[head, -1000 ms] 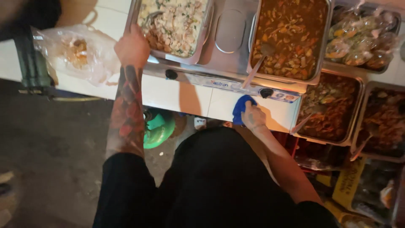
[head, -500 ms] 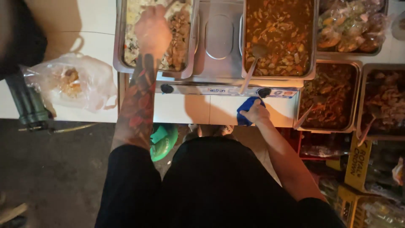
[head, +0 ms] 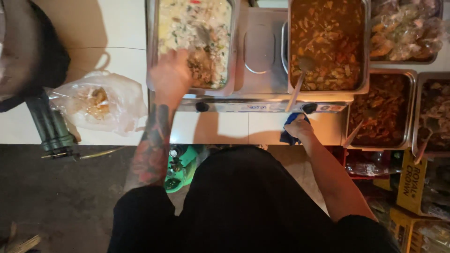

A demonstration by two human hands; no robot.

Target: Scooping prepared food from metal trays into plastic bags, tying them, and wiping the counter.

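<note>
Left hand [head: 172, 77] has moved up from the tray's near edge and now sits over the near left corner of the steel tray of pale mixed food [head: 197, 37]; half a second ago it was further in over the food, so it's pulling back toward the rim. Fingers curled at the tray edge, but can't tell whether they grip the rim or something in the food. Right hand [head: 300, 129] hasn't shifted: closed around a blue cloth [head: 288, 136] at the front edge of the white worktop [head: 93, 42], at 6 o'clock from the tray of brown stew [head: 328, 42] with its ladle [head: 300, 79]. Clear bag of food [head: 96, 105] lies at 9 o'clock from the left hand, well apart. Looks like the left is busy with the pale tray while the right just parks the cloth.
</note>
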